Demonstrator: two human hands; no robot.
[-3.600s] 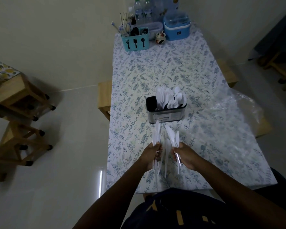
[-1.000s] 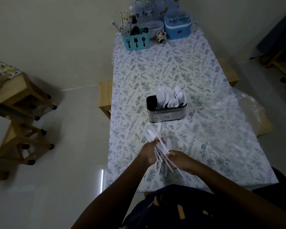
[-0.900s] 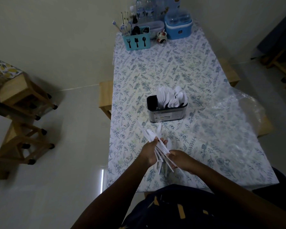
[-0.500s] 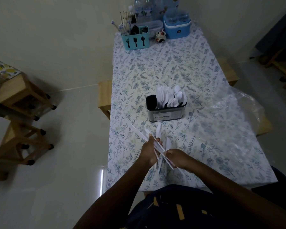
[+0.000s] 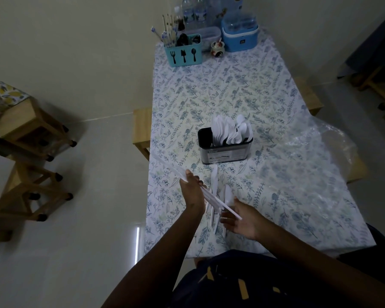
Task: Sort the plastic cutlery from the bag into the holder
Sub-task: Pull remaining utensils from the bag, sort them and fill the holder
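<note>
Head view: my left hand (image 5: 192, 192) gripped the cutlery bundle (image 5: 218, 202), right hand (image 5: 242, 218) open-fingered; next, probably slotting it in the holder (image 5: 226, 151)

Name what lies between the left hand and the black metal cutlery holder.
Head view: a loose white plastic cutlery piece on floral tablecloth, between left hand and black metal cutlery holder.

Dim, even light fills a room with plain cream walls (image 5: 76, 52) and a pale, smooth floor (image 5: 87, 230). A long surface under a blue-and-green leaf-print cloth (image 5: 220, 90) runs away to the far wall. A light wooden bench (image 5: 141, 127) sits just beside its left edge and another (image 5: 309, 98) beside its right. Two wooden stools (image 5: 31, 130) stand well apart at the left. A thin bright strip of light (image 5: 137, 243) lies on the floor.
</note>
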